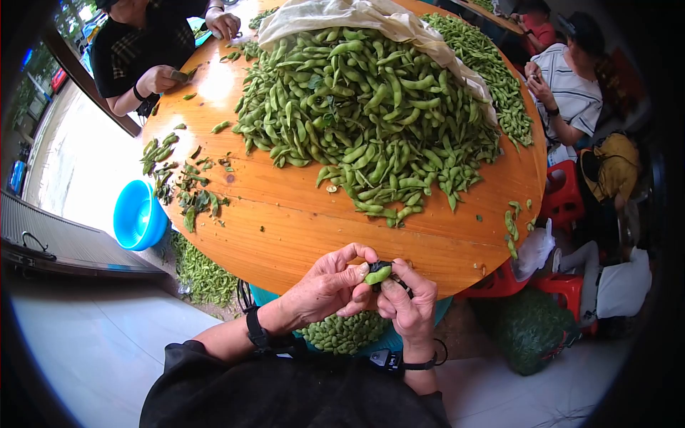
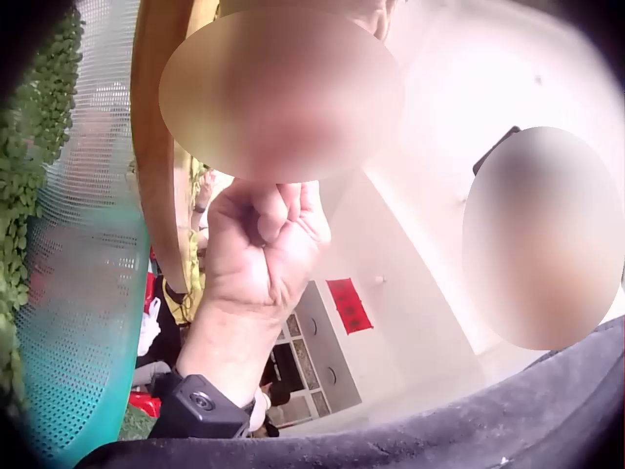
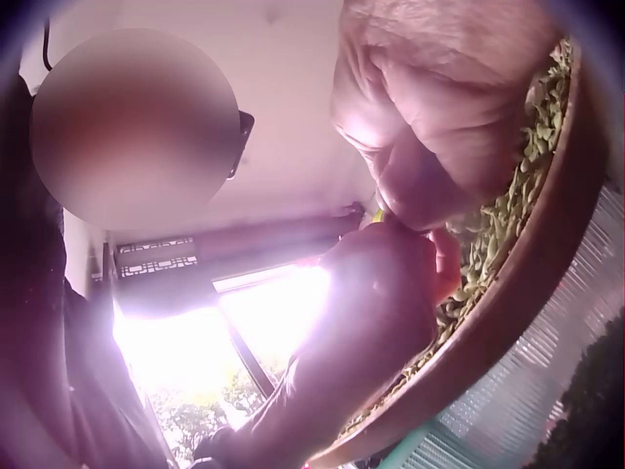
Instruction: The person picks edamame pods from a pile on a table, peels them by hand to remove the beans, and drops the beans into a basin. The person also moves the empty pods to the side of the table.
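In front of my body, over the table's near edge, both hands hold one green soybean pod (image 1: 377, 277). My left hand (image 1: 330, 284) pinches its left end between thumb and fingers. From the other side my right hand (image 1: 409, 303) grips it with the thumb bent against it. Something small and black (image 1: 381, 266) shows at the pod's upper edge between the fingers. Seen from below, my right hand (image 2: 266, 244) has curled fingers in the left wrist view. In the right wrist view my right hand (image 3: 439, 107) covers most of the pod, above my left hand (image 3: 376, 293).
A large heap of soybean pods (image 1: 357, 100) lies on the round wooden table (image 1: 285, 221). Below my hands sits a teal basket (image 2: 93, 322) of green pieces. A blue basin (image 1: 139, 216) stands at left. Other people (image 1: 571, 85) sit around; red stools (image 1: 562, 191) stand right.
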A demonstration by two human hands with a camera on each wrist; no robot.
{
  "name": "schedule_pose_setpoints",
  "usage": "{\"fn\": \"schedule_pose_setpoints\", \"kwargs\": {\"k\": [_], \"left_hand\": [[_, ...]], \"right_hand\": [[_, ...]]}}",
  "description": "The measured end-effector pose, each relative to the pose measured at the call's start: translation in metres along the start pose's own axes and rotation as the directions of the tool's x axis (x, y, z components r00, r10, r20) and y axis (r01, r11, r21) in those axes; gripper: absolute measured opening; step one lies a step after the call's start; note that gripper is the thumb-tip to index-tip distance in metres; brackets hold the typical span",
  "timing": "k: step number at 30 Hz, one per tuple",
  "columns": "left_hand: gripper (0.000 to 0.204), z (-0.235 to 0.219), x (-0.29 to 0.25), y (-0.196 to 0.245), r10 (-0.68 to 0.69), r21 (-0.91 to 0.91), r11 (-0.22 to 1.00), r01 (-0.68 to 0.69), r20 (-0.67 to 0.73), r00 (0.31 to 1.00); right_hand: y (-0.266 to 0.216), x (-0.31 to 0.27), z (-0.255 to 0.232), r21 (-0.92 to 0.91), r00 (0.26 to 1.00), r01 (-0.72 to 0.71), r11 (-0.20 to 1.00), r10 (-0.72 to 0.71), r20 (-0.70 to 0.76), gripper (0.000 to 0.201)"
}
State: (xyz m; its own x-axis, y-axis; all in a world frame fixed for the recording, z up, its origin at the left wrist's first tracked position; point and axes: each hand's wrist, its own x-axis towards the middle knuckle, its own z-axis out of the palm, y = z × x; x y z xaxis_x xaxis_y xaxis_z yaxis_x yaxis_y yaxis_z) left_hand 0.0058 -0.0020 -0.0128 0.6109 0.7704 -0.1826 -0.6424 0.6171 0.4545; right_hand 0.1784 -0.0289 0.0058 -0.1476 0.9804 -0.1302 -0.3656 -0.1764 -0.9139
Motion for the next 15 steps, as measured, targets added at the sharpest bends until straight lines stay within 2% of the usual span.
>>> {"fn": "schedule_pose_setpoints", "kwargs": {"k": [2, 3, 4, 5, 6, 7, 8, 9, 11, 12, 13, 14, 15], "left_hand": [[0.025, 0.001, -0.001, 0.003, -0.047, 0.001, 0.999, 0.047, 0.032, 0.998], [0.027, 0.006, -0.002, 0.008, -0.065, 0.225, 0.972, 0.07, -0.031, 0.997], [0.029, 0.009, -0.002, 0.011, -0.066, 0.437, 0.894, 0.102, -0.098, 0.993], [0.029, 0.006, -0.001, 0.011, -0.065, 0.436, 0.894, 0.102, -0.099, 0.993], [0.032, 0.006, 0.001, 0.012, 0.071, 0.728, 0.685, -0.026, -0.031, 0.997], [0.036, 0.008, 0.003, 0.014, 0.173, 0.917, 0.374, -0.14, 0.08, 0.982], [0.03, 0.013, 0.002, 0.016, 0.21, 0.937, 0.314, -0.155, 0.091, 0.974], [0.03, 0.011, 0.002, 0.015, 0.21, 0.937, 0.314, -0.154, 0.09, 0.974], [0.025, 0.006, 0.003, 0.013, 0.254, 0.95, 0.108, -0.293, 0.258, 0.932], [0.025, 0.008, 0.002, 0.018, 0.255, 0.95, 0.108, -0.292, 0.257, 0.932], [0.024, 0.011, 0.0, 0.026, 0.124, 0.953, 0.243, -0.183, 0.156, 0.98], [0.024, 0.012, -0.001, 0.03, -0.021, 0.932, 0.359, -0.055, 0.067, 0.998], [0.024, 0.011, -0.001, 0.029, -0.021, 0.931, 0.361, -0.054, 0.066, 0.998]], "right_hand": [[-0.006, 0.0, -0.002, -0.035, 1.0, -0.022, 0.999, 0.022, -0.012, 0.013], [-0.01, 0.001, -0.003, -0.266, 1.0, 0.014, 0.964, -0.013, 0.007, 0.012], [-0.012, 0.002, -0.004, -0.48, 0.999, 0.053, 0.875, -0.042, 0.035, 0.012], [-0.013, 0.001, -0.003, -0.48, 0.999, 0.053, 0.876, -0.04, 0.036, 0.012], [-0.013, 0.0, -0.002, -0.625, 0.989, 0.145, 0.767, -0.123, 0.079, 0.012], [-0.015, -0.001, -0.001, -0.744, 0.971, 0.231, 0.627, -0.196, 0.136, 0.013], [-0.016, -0.001, 0.003, -0.77, 0.97, 0.226, 0.597, -0.207, 0.125, 0.016], [-0.016, -0.001, 0.002, -0.77, 0.97, 0.226, 0.597, -0.206, 0.125, 0.016], [-0.014, -0.002, -0.001, -0.792, 0.967, 0.234, 0.564, -0.218, 0.131, 0.016], [-0.014, -0.002, 0.0, -0.792, 0.967, 0.234, 0.564, -0.217, 0.132, 0.016], [-0.016, -0.001, 0.0, -0.792, 0.969, 0.225, 0.567, -0.215, 0.121, 0.016], [-0.016, -0.001, 0.0, -0.793, 0.971, 0.215, 0.57, -0.213, 0.11, 0.016], [-0.015, -0.001, 0.0, -0.793, 0.971, 0.214, 0.57, -0.211, 0.111, 0.016]]}}
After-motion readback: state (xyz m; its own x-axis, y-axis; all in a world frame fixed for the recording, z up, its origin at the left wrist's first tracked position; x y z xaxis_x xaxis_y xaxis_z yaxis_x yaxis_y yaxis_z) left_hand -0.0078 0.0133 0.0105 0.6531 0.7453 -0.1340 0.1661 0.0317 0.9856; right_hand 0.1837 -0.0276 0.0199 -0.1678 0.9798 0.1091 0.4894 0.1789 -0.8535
